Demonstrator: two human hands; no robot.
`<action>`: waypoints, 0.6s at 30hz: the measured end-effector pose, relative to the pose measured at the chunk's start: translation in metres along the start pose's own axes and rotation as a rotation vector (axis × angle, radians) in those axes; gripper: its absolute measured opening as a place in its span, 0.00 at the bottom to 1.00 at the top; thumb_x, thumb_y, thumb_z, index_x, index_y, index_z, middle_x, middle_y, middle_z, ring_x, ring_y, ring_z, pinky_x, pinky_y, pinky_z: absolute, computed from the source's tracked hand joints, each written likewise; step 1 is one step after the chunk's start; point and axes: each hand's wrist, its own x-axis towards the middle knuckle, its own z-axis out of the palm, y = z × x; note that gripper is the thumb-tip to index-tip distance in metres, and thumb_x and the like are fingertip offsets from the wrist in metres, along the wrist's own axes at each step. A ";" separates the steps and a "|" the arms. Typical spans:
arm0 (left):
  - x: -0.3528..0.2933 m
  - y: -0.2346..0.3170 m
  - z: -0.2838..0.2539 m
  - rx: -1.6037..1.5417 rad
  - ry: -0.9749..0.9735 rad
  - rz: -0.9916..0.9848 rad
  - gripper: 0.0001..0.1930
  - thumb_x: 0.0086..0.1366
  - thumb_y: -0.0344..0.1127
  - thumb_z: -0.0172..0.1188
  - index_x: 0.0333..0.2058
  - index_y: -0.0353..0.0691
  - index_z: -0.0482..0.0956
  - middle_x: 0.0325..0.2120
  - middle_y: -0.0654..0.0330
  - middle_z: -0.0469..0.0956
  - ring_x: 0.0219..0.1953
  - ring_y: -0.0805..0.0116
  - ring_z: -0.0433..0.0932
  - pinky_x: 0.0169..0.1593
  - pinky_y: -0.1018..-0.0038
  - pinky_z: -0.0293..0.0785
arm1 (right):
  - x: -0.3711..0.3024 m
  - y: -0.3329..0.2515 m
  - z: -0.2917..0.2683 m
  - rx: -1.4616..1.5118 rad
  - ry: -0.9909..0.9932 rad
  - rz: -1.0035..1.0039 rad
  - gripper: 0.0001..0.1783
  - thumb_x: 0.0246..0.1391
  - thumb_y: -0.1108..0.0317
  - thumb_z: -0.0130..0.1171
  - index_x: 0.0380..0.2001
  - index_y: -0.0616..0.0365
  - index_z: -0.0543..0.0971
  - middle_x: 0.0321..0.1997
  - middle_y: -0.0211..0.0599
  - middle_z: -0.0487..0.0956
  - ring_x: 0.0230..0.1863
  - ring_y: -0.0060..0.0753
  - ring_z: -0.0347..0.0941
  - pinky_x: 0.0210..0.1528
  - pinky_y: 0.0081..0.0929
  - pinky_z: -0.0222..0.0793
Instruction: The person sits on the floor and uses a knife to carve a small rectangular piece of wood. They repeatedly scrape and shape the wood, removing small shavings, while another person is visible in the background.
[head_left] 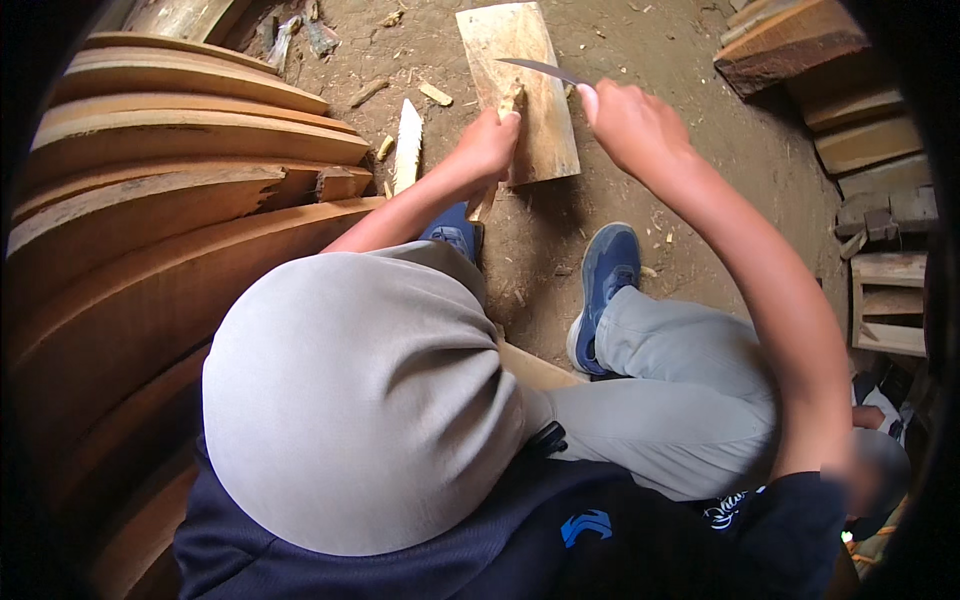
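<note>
One stick (pixel 511 101): slants across the near-left corner of the board (pixel 546 135), its rough far end over the wood; whether the two touch cannot be told.
Left hand (pixel 488 146): closed around the stick at the board's left edge, thumb close to the rough end.
Right hand (pixel 636 125): clamped on the knife (pixel 540 68) just outside the board's right edge, the handle hidden in the fist.
Blade: reaches over the board's far half, apart from the stick, point toward the left edge.
Thumb risk: a stroke landing short could cut the left thumb or knuckles, because the grip sits so near the rough end.
Glancing risk: the uneven tip could turn the blade toward the board's near edge, beyond which the left shoe (pixel 452 232) and right shoe (pixel 609 268) stand.
Board risk: lying on the dirt floor (pixel 705 225) with no clamp in sight, it could rock under a blow and spoil the aim.
Lower end: overhangs the near-left corner beside the left shoe; a hard hit could lever it against the leg.
</note>
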 end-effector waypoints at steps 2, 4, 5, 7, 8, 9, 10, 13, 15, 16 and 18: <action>0.004 -0.003 0.001 0.034 0.010 0.017 0.15 0.68 0.47 0.43 0.34 0.39 0.64 0.20 0.64 0.65 0.15 0.73 0.65 0.18 0.71 0.66 | -0.003 0.002 -0.003 0.013 -0.123 0.035 0.29 0.64 0.50 0.36 0.35 0.63 0.79 0.36 0.57 0.79 0.40 0.58 0.77 0.43 0.49 0.72; 0.002 0.000 0.003 0.062 0.022 0.002 0.15 0.68 0.47 0.43 0.34 0.39 0.64 0.20 0.63 0.65 0.16 0.72 0.65 0.19 0.71 0.67 | -0.006 0.003 -0.001 0.023 -0.199 0.053 0.31 0.63 0.49 0.35 0.35 0.64 0.80 0.38 0.57 0.79 0.42 0.58 0.77 0.45 0.49 0.72; 0.002 0.002 0.003 0.076 0.027 -0.004 0.15 0.68 0.47 0.43 0.34 0.38 0.64 0.20 0.63 0.66 0.16 0.72 0.66 0.19 0.71 0.67 | -0.008 0.002 0.003 0.027 -0.213 0.051 0.31 0.63 0.49 0.35 0.35 0.64 0.80 0.38 0.57 0.79 0.42 0.58 0.76 0.45 0.49 0.72; 0.017 -0.016 0.000 0.122 0.055 0.059 0.16 0.68 0.47 0.43 0.34 0.37 0.64 0.20 0.61 0.66 0.16 0.71 0.66 0.19 0.71 0.67 | -0.007 0.000 0.008 0.027 -0.223 0.036 0.31 0.63 0.49 0.35 0.35 0.65 0.80 0.38 0.58 0.79 0.43 0.58 0.76 0.45 0.49 0.72; 0.018 -0.018 0.000 0.123 0.064 0.064 0.17 0.68 0.47 0.43 0.33 0.36 0.64 0.20 0.61 0.66 0.16 0.71 0.66 0.19 0.70 0.67 | -0.006 0.001 0.010 0.022 -0.222 0.032 0.31 0.63 0.49 0.35 0.35 0.64 0.80 0.38 0.57 0.79 0.43 0.58 0.76 0.45 0.49 0.72; 0.016 -0.015 -0.001 0.127 0.069 0.069 0.17 0.68 0.47 0.43 0.33 0.36 0.64 0.20 0.61 0.66 0.16 0.71 0.66 0.19 0.70 0.67 | -0.005 0.002 0.011 0.018 -0.222 0.032 0.30 0.63 0.49 0.35 0.35 0.64 0.80 0.38 0.57 0.79 0.42 0.59 0.76 0.45 0.49 0.72; 0.013 -0.012 0.000 0.105 0.061 0.047 0.17 0.68 0.47 0.42 0.33 0.36 0.63 0.20 0.61 0.66 0.15 0.70 0.66 0.18 0.70 0.67 | -0.006 0.002 0.011 0.003 -0.210 0.032 0.30 0.64 0.50 0.36 0.34 0.64 0.80 0.38 0.57 0.79 0.42 0.58 0.77 0.44 0.49 0.72; 0.006 -0.004 0.004 0.082 0.054 0.004 0.19 0.67 0.46 0.41 0.35 0.31 0.64 0.23 0.51 0.69 0.20 0.61 0.71 0.25 0.65 0.69 | -0.008 -0.001 0.012 -0.055 -0.167 0.036 0.29 0.64 0.51 0.37 0.33 0.64 0.80 0.36 0.54 0.80 0.40 0.55 0.78 0.41 0.46 0.74; 0.006 -0.005 0.007 0.123 0.073 -0.008 0.24 0.66 0.44 0.40 0.41 0.22 0.67 0.31 0.33 0.75 0.30 0.46 0.79 0.39 0.56 0.73 | -0.008 -0.003 0.016 -0.108 -0.134 0.037 0.28 0.64 0.52 0.37 0.32 0.63 0.80 0.35 0.53 0.81 0.39 0.53 0.79 0.39 0.45 0.75; 0.006 -0.006 0.007 0.171 0.091 0.025 0.23 0.66 0.44 0.40 0.42 0.23 0.65 0.31 0.34 0.76 0.28 0.46 0.79 0.37 0.56 0.74 | -0.008 -0.004 0.016 -0.119 -0.133 0.034 0.26 0.64 0.52 0.38 0.33 0.63 0.79 0.35 0.51 0.81 0.39 0.52 0.79 0.39 0.44 0.75; 0.004 -0.003 0.007 0.181 0.098 0.039 0.23 0.66 0.44 0.40 0.42 0.23 0.65 0.31 0.34 0.76 0.28 0.46 0.79 0.37 0.56 0.74 | -0.009 -0.007 0.017 -0.136 -0.135 0.028 0.24 0.64 0.53 0.39 0.35 0.62 0.78 0.34 0.49 0.81 0.38 0.49 0.80 0.38 0.42 0.76</action>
